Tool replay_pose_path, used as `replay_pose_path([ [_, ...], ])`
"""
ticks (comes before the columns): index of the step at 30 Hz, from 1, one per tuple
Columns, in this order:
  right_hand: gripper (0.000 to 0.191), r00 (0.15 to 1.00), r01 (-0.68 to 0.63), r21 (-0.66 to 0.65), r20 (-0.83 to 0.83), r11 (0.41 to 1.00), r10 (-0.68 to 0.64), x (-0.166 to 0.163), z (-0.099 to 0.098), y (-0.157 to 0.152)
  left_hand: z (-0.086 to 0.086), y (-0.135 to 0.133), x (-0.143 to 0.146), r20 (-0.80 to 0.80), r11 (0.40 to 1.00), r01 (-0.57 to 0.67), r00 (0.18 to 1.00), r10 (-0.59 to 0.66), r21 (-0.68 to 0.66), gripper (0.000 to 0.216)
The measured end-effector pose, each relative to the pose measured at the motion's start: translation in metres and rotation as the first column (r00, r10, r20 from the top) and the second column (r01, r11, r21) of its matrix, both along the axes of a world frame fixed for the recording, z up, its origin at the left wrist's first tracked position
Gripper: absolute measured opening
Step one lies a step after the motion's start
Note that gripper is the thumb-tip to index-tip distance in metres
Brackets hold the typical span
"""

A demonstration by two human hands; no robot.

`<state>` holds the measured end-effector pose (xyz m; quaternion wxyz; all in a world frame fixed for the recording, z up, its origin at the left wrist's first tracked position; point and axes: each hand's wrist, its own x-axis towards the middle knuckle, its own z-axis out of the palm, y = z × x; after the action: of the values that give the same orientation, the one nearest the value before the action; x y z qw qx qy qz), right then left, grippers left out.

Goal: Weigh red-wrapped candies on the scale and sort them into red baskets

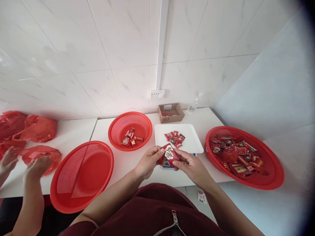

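The white bench carries three red mesh baskets. The nearest basket, at the left front edge, overhangs the bench. The middle basket holds a few wrapped candies. The wide basket on the right is filled with red packets and candies. Between the middle and right baskets a white tray sits on a scale and holds a small heap of candies. Behind the tray stand a cardboard box and a clear bottle against the tiled wall.

The red packet is held above the near edge of the tray, just in front of the candy heap. Its long axis runs diagonally, from upper left to lower right, with the printed face up. The left hand pinches its left end; the right hand pinches its lower right edge. Both grips are narrow and closed on the packet.

At far left, another person's hands rest on red plastic bags.
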<state>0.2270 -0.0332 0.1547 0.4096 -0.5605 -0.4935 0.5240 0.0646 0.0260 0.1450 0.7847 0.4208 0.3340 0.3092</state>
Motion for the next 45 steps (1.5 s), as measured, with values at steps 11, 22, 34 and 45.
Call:
replay_pose_path([
  [11,0.044,0.985,0.050,0.027,0.163,0.998,-0.053,-0.008,0.005,0.000,0.001,-0.004,0.000,-0.041,0.998,-0.035,0.998,0.037,0.059,0.036],
  [22,0.033,0.967,-0.005,0.032,0.254,0.999,-0.003,-0.014,0.002,-0.001,0.002,-0.004,-0.001,0.020,0.999,-0.023,1.000,0.023,-0.034,0.037],
  [34,0.036,0.969,0.002,0.042,0.245,0.999,-0.013,-0.013,0.005,-0.004,-0.002,-0.003,0.001,0.040,0.999,0.005,0.999,-0.004,-0.036,0.037],
  [45,0.034,0.961,-0.022,0.065,0.277,0.998,0.004,-0.011,0.003,-0.005,-0.001,-0.003,0.001,0.031,0.999,0.007,1.000,-0.006,-0.041,0.038],
])
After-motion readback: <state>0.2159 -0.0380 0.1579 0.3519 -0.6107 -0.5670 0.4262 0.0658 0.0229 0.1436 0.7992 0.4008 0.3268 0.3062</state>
